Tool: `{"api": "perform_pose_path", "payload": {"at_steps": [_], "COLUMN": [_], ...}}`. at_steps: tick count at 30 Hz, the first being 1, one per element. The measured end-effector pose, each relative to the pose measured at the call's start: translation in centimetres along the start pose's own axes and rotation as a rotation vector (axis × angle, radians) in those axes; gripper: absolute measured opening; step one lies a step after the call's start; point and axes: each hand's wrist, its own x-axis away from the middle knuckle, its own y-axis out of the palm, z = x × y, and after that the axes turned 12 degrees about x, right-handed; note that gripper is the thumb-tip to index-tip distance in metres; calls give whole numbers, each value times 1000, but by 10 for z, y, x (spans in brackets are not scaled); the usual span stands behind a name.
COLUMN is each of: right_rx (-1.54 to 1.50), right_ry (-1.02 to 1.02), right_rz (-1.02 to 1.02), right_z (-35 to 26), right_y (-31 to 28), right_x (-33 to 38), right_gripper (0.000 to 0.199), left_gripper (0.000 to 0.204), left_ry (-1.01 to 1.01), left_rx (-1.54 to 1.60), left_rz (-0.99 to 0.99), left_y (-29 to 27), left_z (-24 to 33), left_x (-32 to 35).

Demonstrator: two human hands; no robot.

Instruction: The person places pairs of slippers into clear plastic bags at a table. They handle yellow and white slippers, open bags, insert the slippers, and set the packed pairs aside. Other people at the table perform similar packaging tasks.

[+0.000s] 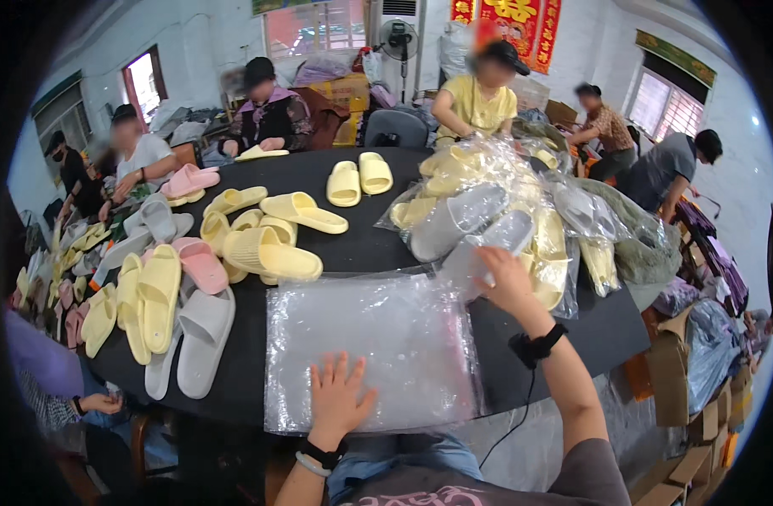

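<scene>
My left hand (pixel 339 400) lies flat, fingers spread, on a stack of clear plastic bags (pixel 369 341) at the near edge of the black table (pixel 369 244). My right hand (pixel 506 278) reaches forward and grips a bagged grey slipper (pixel 481 253) at the near side of a heap of bagged slippers (pixel 521 211). The heap holds grey and yellow slippers in clear bags.
Loose yellow slippers (pixel 272 253), pink ones (pixel 202 263) and grey ones (pixel 202 337) cover the table's left half. Several people sit or stand around the far side. Cardboard boxes (pixel 681 379) and bags stand on the floor at the right.
</scene>
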Motion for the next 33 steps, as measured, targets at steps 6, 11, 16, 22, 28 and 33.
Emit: {"api": "perform_pose_path", "payload": {"at_steps": [6, 11, 16, 22, 28, 33], "right_rx": [180, -84, -475, -1075, -1104, -651], "right_ry": [192, 281, 345, 475, 307, -32], "right_rz": [-266, -108, 214, 260, -18, -26], "right_z": [48, 56, 105, 47, -78, -181], "right_y": [54, 52, 33, -61, -114, -78], "right_x": [-15, -33, -45, -48, -12, 37], "right_gripper": [36, 35, 31, 24, 18, 31], "left_gripper": [75, 81, 81, 77, 75, 70], "left_ry": [32, -2, 24, 38, 34, -100], "left_rx": [-5, -44, -33, 5, 4, 381], "left_rz": [27, 24, 69, 100, 114, -187], "left_y": [-1, -6, -4, -6, -3, 15], "left_z": [2, -2, 0, 3, 0, -12], "left_x": [0, 4, 4, 6, 7, 10]}}
